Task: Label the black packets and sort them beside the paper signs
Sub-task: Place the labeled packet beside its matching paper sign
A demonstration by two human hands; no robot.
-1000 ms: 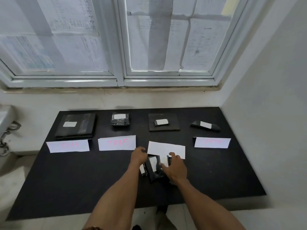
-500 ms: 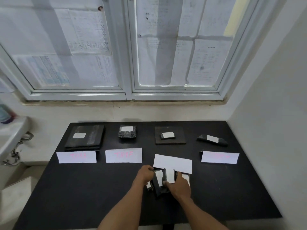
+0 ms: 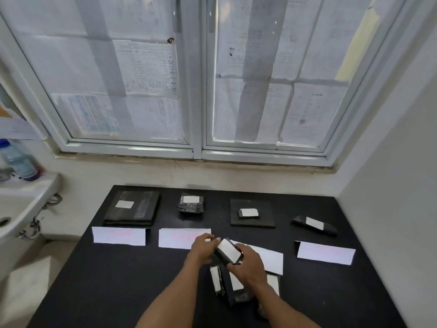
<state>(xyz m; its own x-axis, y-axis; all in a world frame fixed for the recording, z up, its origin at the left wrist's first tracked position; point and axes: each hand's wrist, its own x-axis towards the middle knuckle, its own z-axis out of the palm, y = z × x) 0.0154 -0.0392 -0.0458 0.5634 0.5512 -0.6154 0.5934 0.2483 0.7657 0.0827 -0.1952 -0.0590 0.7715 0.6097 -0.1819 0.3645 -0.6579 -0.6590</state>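
Packet (image 3: 229, 252) with a white label is held by both grips over the middle of the tabletop (image 3: 118, 292), between the second sign (image 3: 176, 237) and the third sign (image 3: 269, 256), and it seems lifted off the surface. The left grip (image 3: 203, 251) curls round its far-left end and the right grip (image 3: 248, 262) pinches its near-right end, so the long axis runs slantwise, from the far-left corner toward the near-right one. The sorted packets (image 3: 191, 204) lie beyond the signs, along the far edge, so I judge the coming move goes forward, away from the body. Both middle signs are about equally near. Which pile is correct I cannot tell: the label shows no readable writing, the pink letters on the signs are faint, and the third sign is partly under the right grip. The other packets (image 3: 237, 294), toward the near edge, are half hidden by the right forearm
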